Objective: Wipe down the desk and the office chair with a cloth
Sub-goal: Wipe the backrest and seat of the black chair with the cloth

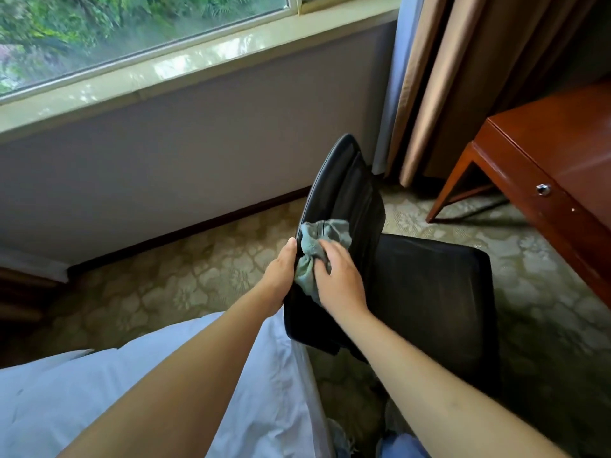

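White sheet (99,391) nearest, under both forearms. Left hand (281,272) grips the near edge of the chair (429,285) back, thumb up on the rim, fingers wrapped behind out of sight. Right hand (340,279) lies on the cloth (317,246), fingers spread and mostly straight, pressing it flat-ish against the inner face of the backrest; no real pinch visible, it's pushing not clutching. Cloth is bunched, grey-green, sitting on the black backrest between the two hands.

Step looks like wiping the backrest. To do it well: the left hand should brace the back so it doesn't swing, spread the cloth wider (bunched like this it covers little), run long strokes along the panel toward the far top edge, then the rim and the seat.

Hidden: left fingers behind the back, chair base and wheels below frame or under the seat, rear face of the back. Desk (545,166) far right is cut off, only a corner, one leg and a drawer knob (543,189) show; can't tell if it's been wiped. Curtain (446,77) and window (132,28) farthest, trees outside blurred
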The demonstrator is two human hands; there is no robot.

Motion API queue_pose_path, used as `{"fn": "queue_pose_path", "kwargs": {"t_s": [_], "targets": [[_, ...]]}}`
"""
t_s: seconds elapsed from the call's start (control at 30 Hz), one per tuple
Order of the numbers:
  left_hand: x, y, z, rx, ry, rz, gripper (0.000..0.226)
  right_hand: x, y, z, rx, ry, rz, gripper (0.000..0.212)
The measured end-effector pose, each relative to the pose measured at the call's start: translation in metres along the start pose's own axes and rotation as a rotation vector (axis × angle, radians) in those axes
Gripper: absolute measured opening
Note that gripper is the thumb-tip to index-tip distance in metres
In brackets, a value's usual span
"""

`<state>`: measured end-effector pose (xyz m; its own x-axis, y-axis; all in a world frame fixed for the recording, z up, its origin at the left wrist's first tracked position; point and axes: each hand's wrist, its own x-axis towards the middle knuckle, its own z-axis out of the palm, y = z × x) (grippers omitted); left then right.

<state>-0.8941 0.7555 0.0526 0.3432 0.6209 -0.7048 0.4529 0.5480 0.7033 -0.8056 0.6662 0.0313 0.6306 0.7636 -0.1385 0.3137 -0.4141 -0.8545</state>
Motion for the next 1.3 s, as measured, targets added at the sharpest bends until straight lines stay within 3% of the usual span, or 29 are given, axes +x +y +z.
{"fn": "queue_pose_path", "kwargs": {"t_s": [0.2,0.4,0.57,0.67,0.83,1.07,1.3], "targets": [[0.003,-0.002,0.000,0.037,-0.009,-0.013,0.062,0.088,-0.009,-0.018,-0.015,0.021,-0.027,0.038],[-0.002,0.021,0.009,0.064,0.068,0.079,0.029,0.039,0.008,-0.010,0.010,-0.034,-0.118,0.039],[0.012,0.068,0.035,0.014,0.185,0.146,0.033,0.021,0.016,-0.018,-0.067,-0.107,-0.242,0.038],[0.026,0.083,0.047,0.073,0.232,0.162,0.035,0.050,0.019,-0.028,-0.119,-0.141,-0.330,0.041],[0.049,0.075,0.049,0.128,0.273,0.174,0.060,0.125,0.016,-0.039,-0.160,-0.110,-0.426,0.040],[0.054,0.085,0.052,0.335,0.280,0.236,0.043,0.216,-0.013,-0.044,0.068,0.057,-0.100,0.036],[0.060,0.079,0.048,0.345,0.299,0.259,0.044,0.161,-0.004,-0.029,0.027,-0.024,-0.164,0.036]]}}
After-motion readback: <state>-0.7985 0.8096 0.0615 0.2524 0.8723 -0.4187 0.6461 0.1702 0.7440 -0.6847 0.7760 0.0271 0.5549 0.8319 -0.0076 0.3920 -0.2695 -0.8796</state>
